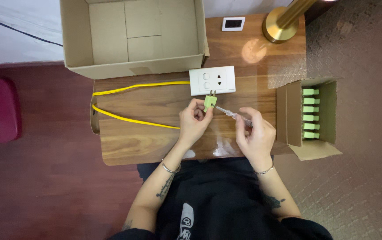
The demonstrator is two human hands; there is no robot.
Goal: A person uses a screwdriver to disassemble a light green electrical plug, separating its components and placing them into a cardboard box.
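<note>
- Tabletop (155, 142): a brown wood-grain surface that carries all the items; the person sits at its near edge.
- Large cardboard box (80, 40): open-topped, at the far left edge of the tabletop, overhanging it on the left.
- Small cardboard box (328, 111): open, at the right edge of the tabletop, holding a column of green plugs (310, 113) stacked side by side.
- Lamp base (279, 26): a round brass-coloured foot with a slanting stem, at the far right corner, well apart from the hands.
- Yellow cable (128, 119): two strands run from the left edge of the tabletop; the far strand reaches the socket plate, the near strand ends at the left hand.
- Socket plate (212, 80): a white rectangular plate with two round switches and one outlet, lying flat just beyond the hands.
- Small white frame (233, 23): a rectangular plate with a dark centre, far from the hands, near the lamp base.
- Left hand (194, 122): fingers closed in a pinch on the green plug, holding it just in front of the socket plate.
- Right hand (256, 135): fingers closed around the handle of the screwdriver.
- Screwdriver (233, 114): slim, with a clear handle; its tip points left and meets the side of the green plug.
- Green plug (209, 102): small, with two metal prongs pointing towards the socket plate, near its lower edge.
</note>
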